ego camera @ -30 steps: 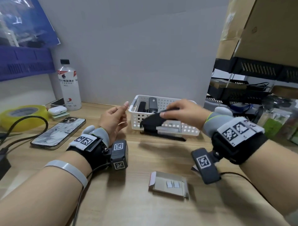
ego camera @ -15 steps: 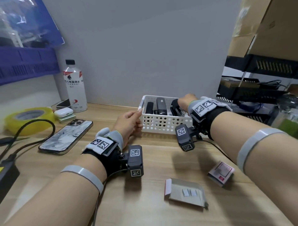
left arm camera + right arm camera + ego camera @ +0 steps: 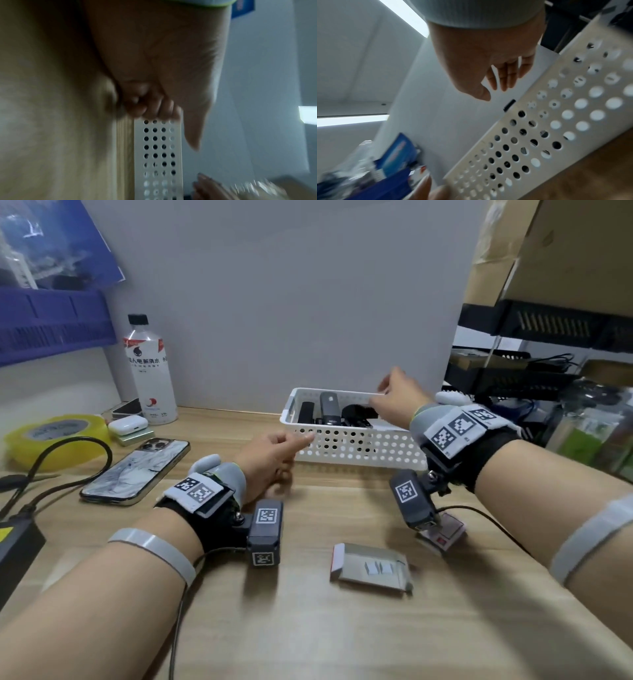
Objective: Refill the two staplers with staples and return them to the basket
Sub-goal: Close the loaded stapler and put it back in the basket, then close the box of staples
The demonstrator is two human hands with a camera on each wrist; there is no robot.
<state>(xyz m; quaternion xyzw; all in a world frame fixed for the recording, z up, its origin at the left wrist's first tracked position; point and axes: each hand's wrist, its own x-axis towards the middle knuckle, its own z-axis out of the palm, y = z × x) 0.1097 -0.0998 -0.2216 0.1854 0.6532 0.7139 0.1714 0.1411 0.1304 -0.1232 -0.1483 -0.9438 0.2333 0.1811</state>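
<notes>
The white perforated basket (image 3: 359, 450) stands at the back of the wooden desk. A black stapler (image 3: 358, 414) lies inside it, beside a grey-black stapler (image 3: 330, 405) and another dark oblong item (image 3: 305, 412). My right hand (image 3: 394, 397) hovers just above the basket's right half with relaxed, spread fingers (image 3: 503, 75) and holds nothing. My left hand (image 3: 270, 453) is at the basket's front left corner. Its fingers (image 3: 150, 108) are loosely curled against the basket wall (image 3: 157, 148), its thumb is stretched out, and it holds nothing.
An opened staple box (image 3: 371, 568) lies flat near the front, and a small pink-white staple box (image 3: 445, 530) sits under my right wrist. On the left are a phone (image 3: 137, 470), a cable, a tape roll (image 3: 54, 436), an earbud case and a bottle (image 3: 149, 371). Shelves stand at right.
My right hand carried the black stapler into the basket, let go of it and has lifted clear. My left hand has slipped from the basket's left corner down to its front wall.
</notes>
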